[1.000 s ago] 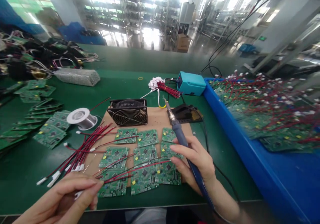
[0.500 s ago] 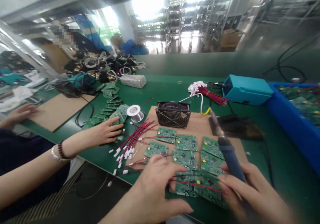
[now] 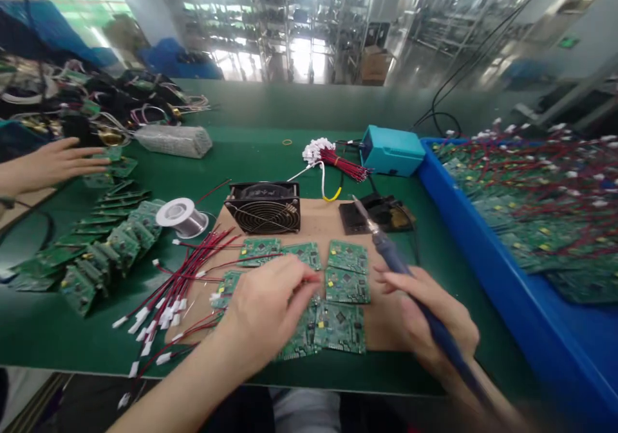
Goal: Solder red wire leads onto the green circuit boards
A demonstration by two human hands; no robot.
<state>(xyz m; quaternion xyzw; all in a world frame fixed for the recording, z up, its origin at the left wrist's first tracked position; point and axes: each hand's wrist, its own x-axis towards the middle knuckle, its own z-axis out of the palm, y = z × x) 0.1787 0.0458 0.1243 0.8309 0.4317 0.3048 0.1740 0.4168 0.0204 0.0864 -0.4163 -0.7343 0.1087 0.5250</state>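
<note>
My right hand (image 3: 434, 317) is wrapped round the blue handle of a soldering iron (image 3: 391, 253). The iron's metal tip points up and away, right of the green circuit boards (image 3: 346, 285). Over the left and middle boards hovers my left hand (image 3: 270, 301), thumb and fingers pinched together. A bit of red shows at its fingertips, too small to name. The hand hides part of the boards below. Red and black wires with white connectors (image 3: 167, 311) lie in a loose pile to its left. Behind the boards stands a black fan (image 3: 265, 208).
A solder spool (image 3: 181, 217) stands beside rows of circuit boards (image 3: 113, 246). A co-worker's hand (image 3: 58, 163) reaches in from the left. At right are the iron's stand (image 3: 376, 214), a teal box (image 3: 392, 150) and a blue bin (image 3: 483, 272) of wired boards. Bundled wires (image 3: 338, 159) lie behind.
The view has swung right. My left hand has gone from spread fingers to a pinch. My right hand and the iron have drawn away from the boards. The co-worker's hand has moved farther back.
</note>
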